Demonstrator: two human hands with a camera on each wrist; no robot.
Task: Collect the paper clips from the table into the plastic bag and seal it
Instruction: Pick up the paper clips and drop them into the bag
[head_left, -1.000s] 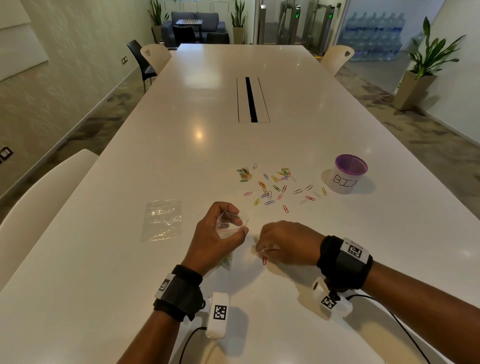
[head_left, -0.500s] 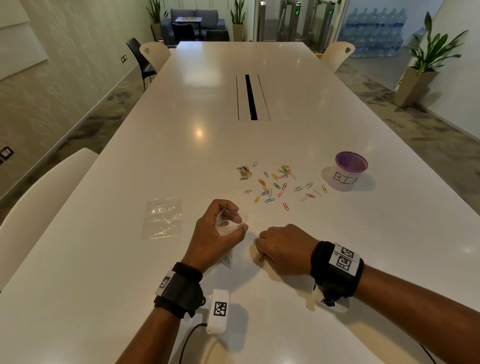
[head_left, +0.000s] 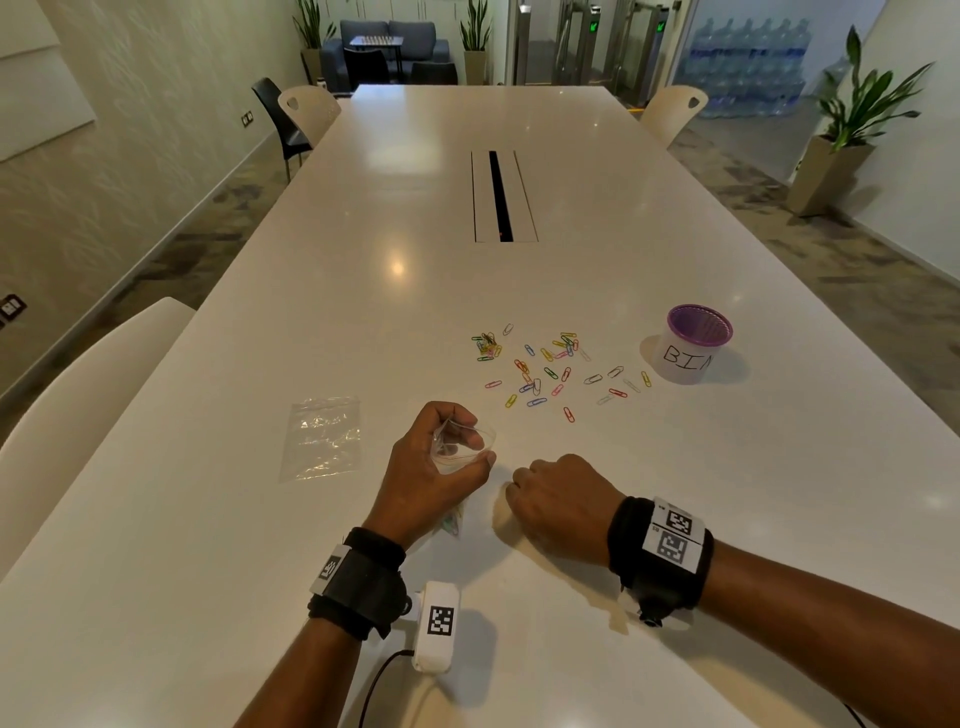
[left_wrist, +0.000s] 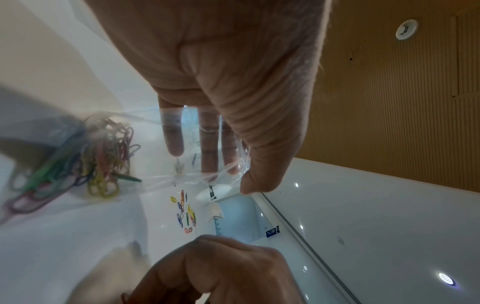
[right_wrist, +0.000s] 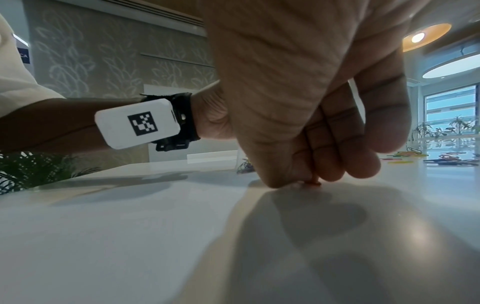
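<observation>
My left hand (head_left: 470, 439) grips a clear plastic bag (head_left: 460, 460) and holds its mouth wide, just above the table. Several coloured paper clips (left_wrist: 78, 164) lie bunched in the bag's bottom. Just right of the bag, my right hand (head_left: 519, 488) is down on the table with its fingers curled. In the right wrist view its thumb and fingers pinch a small orange-red paper clip (right_wrist: 313, 182) against the tabletop. Many loose coloured paper clips (head_left: 545, 364) lie scattered farther out on the white table (head_left: 208, 519).
A second, flat clear bag (head_left: 322, 439) lies to the left of my left hand. A white cup with a purple rim marked BIN (head_left: 693, 345) stands right of the loose clips. White chairs stand along the table's left side.
My right hand has slid slightly left toward the bag. The red clip that showed on the table beside its fingers is now covered by them. The left hand has kept the bag in place.
</observation>
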